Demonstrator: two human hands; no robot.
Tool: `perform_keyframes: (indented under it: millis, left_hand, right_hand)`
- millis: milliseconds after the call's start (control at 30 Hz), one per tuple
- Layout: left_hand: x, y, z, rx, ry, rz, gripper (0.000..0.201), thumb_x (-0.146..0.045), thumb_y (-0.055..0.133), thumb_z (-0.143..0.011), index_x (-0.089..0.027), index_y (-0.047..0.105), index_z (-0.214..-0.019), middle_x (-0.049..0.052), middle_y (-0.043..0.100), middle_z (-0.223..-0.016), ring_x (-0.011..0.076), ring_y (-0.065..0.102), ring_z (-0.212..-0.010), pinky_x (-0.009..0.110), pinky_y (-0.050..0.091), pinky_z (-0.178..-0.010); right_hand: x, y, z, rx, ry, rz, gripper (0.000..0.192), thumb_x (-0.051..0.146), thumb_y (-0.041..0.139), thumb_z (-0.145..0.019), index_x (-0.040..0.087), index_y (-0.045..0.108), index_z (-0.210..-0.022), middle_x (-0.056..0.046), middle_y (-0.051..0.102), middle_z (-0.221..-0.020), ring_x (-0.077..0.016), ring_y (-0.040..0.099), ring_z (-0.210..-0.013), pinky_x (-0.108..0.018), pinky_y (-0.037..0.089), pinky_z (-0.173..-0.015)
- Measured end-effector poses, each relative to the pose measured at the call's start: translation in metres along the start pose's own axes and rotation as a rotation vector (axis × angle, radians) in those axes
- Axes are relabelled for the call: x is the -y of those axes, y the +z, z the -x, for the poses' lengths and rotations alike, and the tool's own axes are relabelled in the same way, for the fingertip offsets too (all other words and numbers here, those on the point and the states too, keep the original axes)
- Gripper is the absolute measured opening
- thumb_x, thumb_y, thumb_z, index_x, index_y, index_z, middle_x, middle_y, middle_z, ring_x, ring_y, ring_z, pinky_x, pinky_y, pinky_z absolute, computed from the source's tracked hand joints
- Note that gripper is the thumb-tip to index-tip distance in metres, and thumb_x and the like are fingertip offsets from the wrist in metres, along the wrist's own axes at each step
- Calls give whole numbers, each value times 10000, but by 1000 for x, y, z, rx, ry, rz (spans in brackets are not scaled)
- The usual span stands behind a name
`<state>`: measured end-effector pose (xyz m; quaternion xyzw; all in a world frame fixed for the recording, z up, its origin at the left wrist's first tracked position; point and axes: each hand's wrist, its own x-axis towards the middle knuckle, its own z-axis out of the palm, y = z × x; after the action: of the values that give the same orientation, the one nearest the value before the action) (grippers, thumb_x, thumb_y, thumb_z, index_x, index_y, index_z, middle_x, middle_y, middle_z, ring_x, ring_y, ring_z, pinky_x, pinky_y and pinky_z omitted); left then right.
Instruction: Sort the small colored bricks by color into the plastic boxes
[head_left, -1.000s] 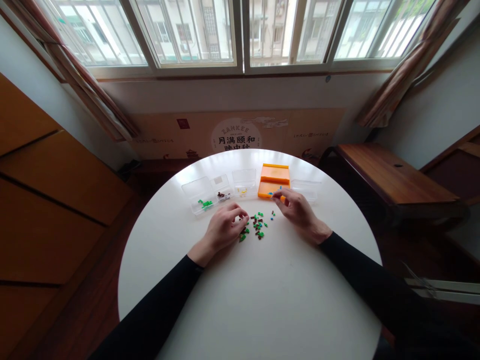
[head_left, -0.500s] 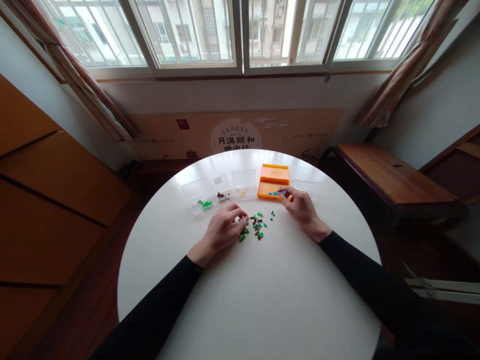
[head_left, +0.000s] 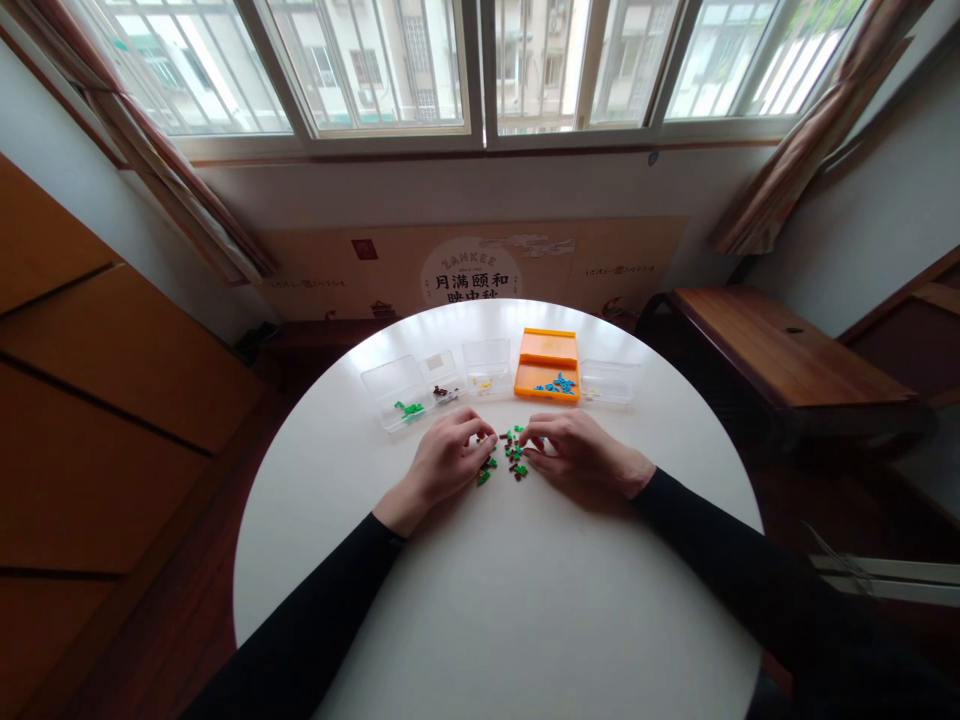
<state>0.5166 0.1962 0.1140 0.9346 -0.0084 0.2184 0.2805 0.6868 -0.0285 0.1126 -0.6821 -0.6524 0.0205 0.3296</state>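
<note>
A loose pile of small green and brown pieces [head_left: 515, 455] lies on the worktop [head_left: 525, 610], between the person's two hands, with part of it hidden beside the left fingers. The left hand [head_left: 491, 440] rests at the pile's left edge, fingers curled and the thumb close to the forefinger; whether a piece is pinched there, I cannot tell. The right hand [head_left: 523, 447] reaches in from the other side, thumb and forefinger set narrowly apart at the pile's right edge; whether they grip a piece is too small to tell.

Beyond the hands, a row of open boxes curves along the far part of the worktop. At the left, a clear box [head_left: 390, 376] holds green pieces [head_left: 409, 409]. Just beside it, a smaller clear box [head_left: 437, 365] holds dark brown pieces [head_left: 444, 391], and the next clear box [head_left: 487, 353] holds a few yellow pieces [head_left: 482, 384]. Then comes an orange case [head_left: 549, 345], with blue pieces [head_left: 559, 384] gathered in its near half. At its right is another clear box [head_left: 619, 375].

Past the rounded worktop edge, a printed panel [head_left: 517, 265] stands below the window [head_left: 484, 75]. A wooden bench [head_left: 795, 350] stands off to the right, and orange-brown cabinets [head_left: 82, 430] to the left.
</note>
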Motion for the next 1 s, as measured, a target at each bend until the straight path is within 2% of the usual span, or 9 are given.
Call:
perform_keyframes:
  millis: [200, 533, 633, 833, 1000]
  left_hand:
    - [-1, 0, -1, -1, -1, 2, 179, -289, 697, -1061, -227, 817, -943, 39, 712, -944, 159, 625, -794, 312, 480, -742]
    - [-1, -1, 0, -2, 5, -10, 193, -319, 691, -1068, -234, 816, -949, 48, 725, -947, 178, 658, -842, 321, 504, -779]
    - [-1, 0, 0, -17, 26, -10, 189, -313, 686, -1074, -234, 815, -961, 54, 734, -956, 185, 675, -867, 324, 520, -803]
    - [-7, 2, 1, -6, 100, 45, 197, -364, 696, -1088, -238, 829, -1016, 58, 750, -950, 178, 695, -837, 321, 538, -814]
    - [-11, 5, 2, -7, 113, 67, 222, -372, 687, -1099, -230, 840, -1024, 63, 760, -938, 173, 697, -805, 319, 532, -794]
  right_hand:
    - [2, 0, -1, 18, -15, 26, 60, 233, 759, -1007, 236, 818, -1010, -1, 736, -904, -113, 580, -675, -249, 396, -653]
    - [1, 3, -1, 39, -12, 88, 140, 305, 695, -1060, 260, 824, -1028, -21, 749, -925, -137, 611, -696, -256, 415, -651]
    - [-4, 7, -2, 0, -33, 86, 144, 306, 677, -1075, 252, 808, -1049, -29, 754, -946, -144, 631, -710, -262, 432, -651]
    - [-10, 11, -5, -169, -120, 79, 170, 325, 623, -1135, 228, 759, -1102, -60, 753, -989, -186, 695, -810, -290, 497, -698]
    - [-6, 8, -6, -167, -147, 71, 174, 324, 605, -1147, 234, 752, -1126, -62, 771, -1017, -181, 706, -833, -294, 528, -726]
